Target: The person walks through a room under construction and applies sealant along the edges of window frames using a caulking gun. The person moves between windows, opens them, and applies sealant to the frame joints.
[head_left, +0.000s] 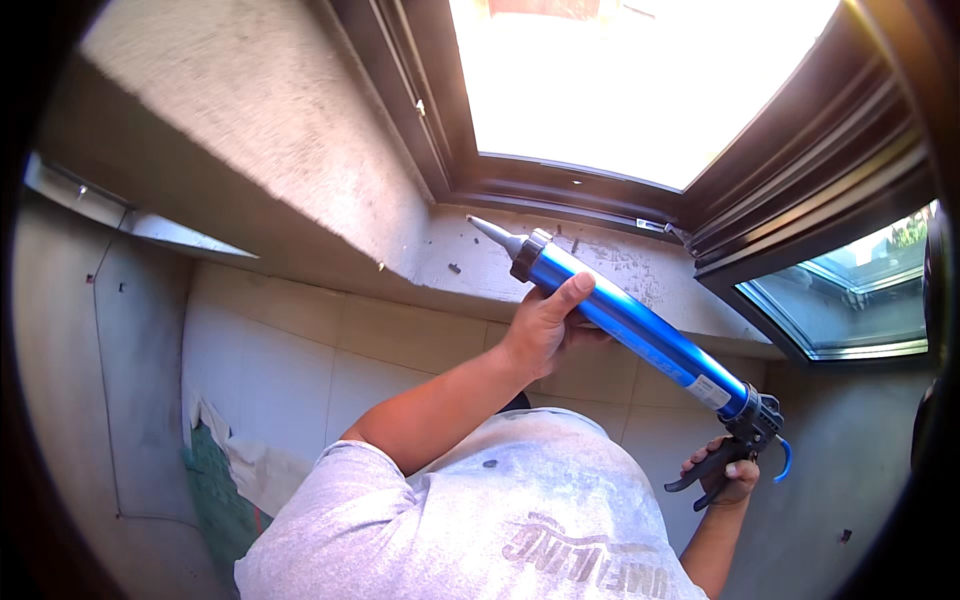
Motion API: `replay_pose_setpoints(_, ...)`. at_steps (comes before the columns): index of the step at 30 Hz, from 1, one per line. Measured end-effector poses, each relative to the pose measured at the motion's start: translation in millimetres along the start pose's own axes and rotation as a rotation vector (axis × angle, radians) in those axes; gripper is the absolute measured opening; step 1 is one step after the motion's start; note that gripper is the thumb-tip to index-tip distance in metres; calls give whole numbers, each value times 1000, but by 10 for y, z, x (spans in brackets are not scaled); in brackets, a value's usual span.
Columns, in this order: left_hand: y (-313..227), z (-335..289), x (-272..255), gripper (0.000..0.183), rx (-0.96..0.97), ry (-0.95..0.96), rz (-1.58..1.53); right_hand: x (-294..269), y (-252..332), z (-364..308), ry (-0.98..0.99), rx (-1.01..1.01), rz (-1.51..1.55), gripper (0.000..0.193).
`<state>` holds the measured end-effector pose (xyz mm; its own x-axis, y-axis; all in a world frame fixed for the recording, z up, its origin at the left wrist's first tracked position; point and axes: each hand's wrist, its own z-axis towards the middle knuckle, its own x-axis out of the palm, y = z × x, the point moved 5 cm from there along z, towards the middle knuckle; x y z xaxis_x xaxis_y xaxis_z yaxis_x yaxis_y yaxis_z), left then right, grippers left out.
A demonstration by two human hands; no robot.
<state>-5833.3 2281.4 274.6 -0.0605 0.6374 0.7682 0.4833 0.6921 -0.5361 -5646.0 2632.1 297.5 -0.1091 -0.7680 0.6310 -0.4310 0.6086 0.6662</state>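
A caulking gun [650,335] with a long blue barrel is held diagonally in front of my chest. Its grey cone nozzle [495,234] points up and left, the tip over the concrete sill [450,262] below the window frame. My left hand [548,328] supports the barrel near its front collar, thumb on top and the other fingers mostly hidden beneath. At the lower right, my right hand [738,478] is wrapped round the black handle and trigger [712,472]. A blue hooked rod end [786,460] sticks out behind the handle.
A dark window frame [560,190] borders the bright opening above the sill. An opened glass sash [850,290] juts in on the right. Dark crumbs lie on the sill. Concrete wall [270,120] rises at left; pale tiles [270,370] and green sheeting [215,480] are lower down.
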Motion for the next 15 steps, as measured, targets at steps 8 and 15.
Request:
replay_pose_setpoints(8, -328, 910, -696, 68, -47, -51, -44, 528, -86, 660, -160, 17, -111, 62)
replay_pose_setpoints(15, -562, 1358, -1174, 83, -59, -170, -54, 1136, -120, 1303, -217, 67, -398, 54)
